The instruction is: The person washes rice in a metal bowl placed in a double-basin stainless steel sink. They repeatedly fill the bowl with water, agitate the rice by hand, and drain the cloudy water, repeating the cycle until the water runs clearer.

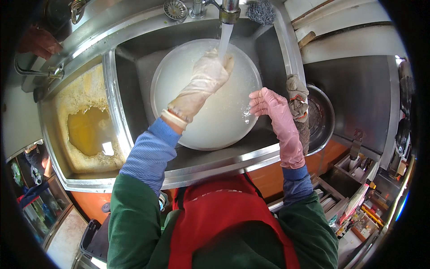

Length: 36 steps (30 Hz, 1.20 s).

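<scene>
A large round basin of cloudy whitish water sits in the steel sink. Water pours from the faucet into it. My left hand, in a pale translucent glove with a band at the wrist, is at the stream above the basin; its fingers are partly hidden, so whether it holds anything is unclear. At the basin's right rim my right hand, in a pink glove, has its fingers loosely bent and nothing visible in them.
On the left, a second sink compartment contains yellowish water with foam. A steel-wool scourer and a sink strainer lie on the back ledge. Worn fabric gloves hang over the right edge, beside a dark metal pan.
</scene>
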Each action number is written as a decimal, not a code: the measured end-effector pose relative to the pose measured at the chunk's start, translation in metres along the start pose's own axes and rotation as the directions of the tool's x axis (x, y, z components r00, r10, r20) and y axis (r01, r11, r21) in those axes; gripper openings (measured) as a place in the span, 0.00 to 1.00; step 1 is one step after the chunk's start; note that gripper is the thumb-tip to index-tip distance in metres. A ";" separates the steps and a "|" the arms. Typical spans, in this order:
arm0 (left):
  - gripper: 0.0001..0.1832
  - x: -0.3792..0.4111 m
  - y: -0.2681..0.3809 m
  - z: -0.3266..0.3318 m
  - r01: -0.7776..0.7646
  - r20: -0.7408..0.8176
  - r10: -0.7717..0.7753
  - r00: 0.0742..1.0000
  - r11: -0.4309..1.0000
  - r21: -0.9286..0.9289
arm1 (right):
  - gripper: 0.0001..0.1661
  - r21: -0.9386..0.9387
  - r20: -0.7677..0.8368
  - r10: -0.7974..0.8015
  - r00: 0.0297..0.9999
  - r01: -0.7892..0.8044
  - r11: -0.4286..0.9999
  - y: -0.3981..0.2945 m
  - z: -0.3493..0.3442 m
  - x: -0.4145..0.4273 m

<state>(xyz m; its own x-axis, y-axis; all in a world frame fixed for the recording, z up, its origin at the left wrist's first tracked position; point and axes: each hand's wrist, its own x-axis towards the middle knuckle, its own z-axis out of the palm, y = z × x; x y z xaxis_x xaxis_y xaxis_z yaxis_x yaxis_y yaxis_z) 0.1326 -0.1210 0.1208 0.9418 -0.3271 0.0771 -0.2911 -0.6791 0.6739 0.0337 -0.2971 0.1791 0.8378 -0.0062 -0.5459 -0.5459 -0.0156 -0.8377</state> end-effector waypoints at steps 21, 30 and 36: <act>0.10 -0.161 -0.077 -0.048 0.672 -0.117 -0.700 0.704 0.711 -0.207 | 0.12 -0.533 -0.245 -0.297 0.923 0.127 0.836 0.107 -0.020 0.054; 0.10 -0.209 -0.091 -0.034 0.635 0.052 -0.896 0.441 0.270 -0.724 | 0.09 -0.131 -0.244 0.087 0.966 -0.122 0.984 0.084 -0.030 0.044; 0.12 -0.210 -0.088 -0.024 0.686 0.004 -0.924 0.381 0.280 -0.671 | 0.15 -0.154 -0.164 0.099 0.982 -0.124 0.980 0.048 -0.018 0.062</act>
<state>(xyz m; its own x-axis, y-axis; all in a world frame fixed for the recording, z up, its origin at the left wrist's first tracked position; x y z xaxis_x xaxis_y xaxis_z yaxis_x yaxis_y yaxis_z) -0.0355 0.0229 0.0629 0.6275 0.5003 -0.5966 0.6778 0.0261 0.7348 0.0593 -0.3160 0.1050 0.7690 -0.1714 -0.6159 -0.6388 -0.1685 -0.7507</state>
